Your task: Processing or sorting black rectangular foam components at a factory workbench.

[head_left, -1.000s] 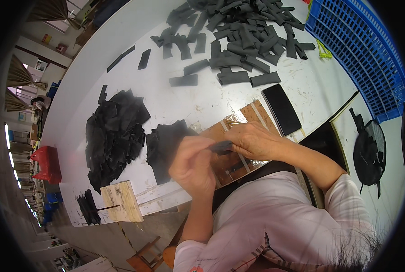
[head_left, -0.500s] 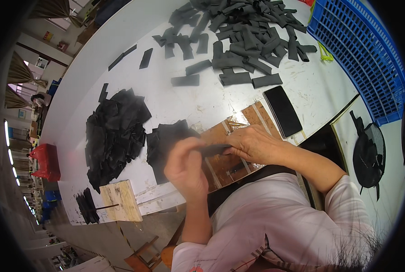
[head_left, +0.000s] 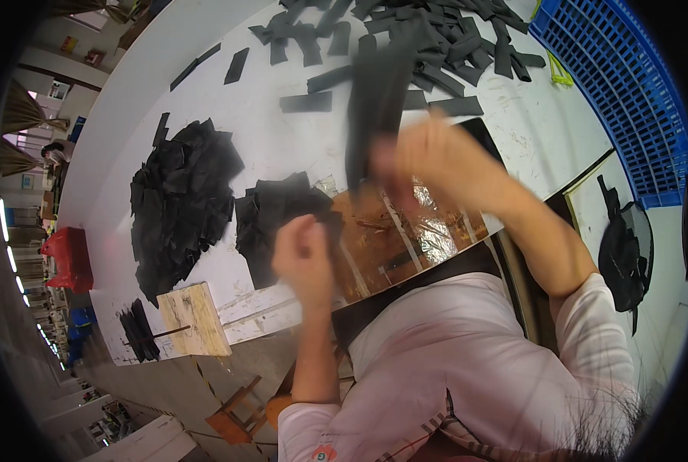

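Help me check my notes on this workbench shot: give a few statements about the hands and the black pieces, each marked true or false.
1. The right hand holds a long dark strip raised over the table. True.
2. The left hand grips a red box. False: it is closed near the small black pile.
3. A blue crate stands at the right. True.
4. The wooden block lies in the crate. False: it sits at the white table edge.

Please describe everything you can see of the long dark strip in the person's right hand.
The long dark strip is flat, dark grey to black and matte, perhaps fabric or foam. It is blurred by motion. It stands nearly upright above the white table, its lower end gripped by the right hand. The left hand does not touch it.
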`<state>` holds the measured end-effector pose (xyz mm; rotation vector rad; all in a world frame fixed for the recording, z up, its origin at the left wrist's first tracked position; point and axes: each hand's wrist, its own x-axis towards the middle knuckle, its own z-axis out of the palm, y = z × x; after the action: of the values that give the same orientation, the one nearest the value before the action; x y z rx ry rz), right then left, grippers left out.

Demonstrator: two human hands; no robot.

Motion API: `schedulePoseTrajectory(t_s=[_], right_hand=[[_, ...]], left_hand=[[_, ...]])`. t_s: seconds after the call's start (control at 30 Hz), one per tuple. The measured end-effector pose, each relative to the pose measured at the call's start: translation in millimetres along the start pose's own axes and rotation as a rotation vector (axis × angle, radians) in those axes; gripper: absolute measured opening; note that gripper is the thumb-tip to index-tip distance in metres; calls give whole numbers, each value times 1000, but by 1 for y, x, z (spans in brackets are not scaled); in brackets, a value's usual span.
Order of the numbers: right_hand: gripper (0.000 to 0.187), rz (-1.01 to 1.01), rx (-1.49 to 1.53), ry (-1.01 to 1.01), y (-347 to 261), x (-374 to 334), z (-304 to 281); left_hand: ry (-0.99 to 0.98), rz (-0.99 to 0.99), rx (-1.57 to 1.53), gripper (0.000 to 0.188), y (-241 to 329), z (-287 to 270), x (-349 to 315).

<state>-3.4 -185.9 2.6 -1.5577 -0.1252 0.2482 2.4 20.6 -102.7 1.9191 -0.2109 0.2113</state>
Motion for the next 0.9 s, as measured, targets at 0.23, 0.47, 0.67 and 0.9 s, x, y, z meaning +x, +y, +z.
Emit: schedulePoseTrajectory(t_s=[0.23, 0.47, 0.67, 0.9], right_hand=[[25, -23, -400, 344, 52, -34, 28], [34, 125, -233, 18, 104, -34, 78], [43, 278, 105, 87, 133, -4, 96], [26, 59, -291, 227, 127, 3, 104]], left_hand=[[-58, 231, 780, 24, -49, 23, -14], [33, 400, 561, 8, -42, -5, -23], [90, 395, 473, 11, -54, -23, -40], [180, -187, 412, 30, -58, -20, -30]])
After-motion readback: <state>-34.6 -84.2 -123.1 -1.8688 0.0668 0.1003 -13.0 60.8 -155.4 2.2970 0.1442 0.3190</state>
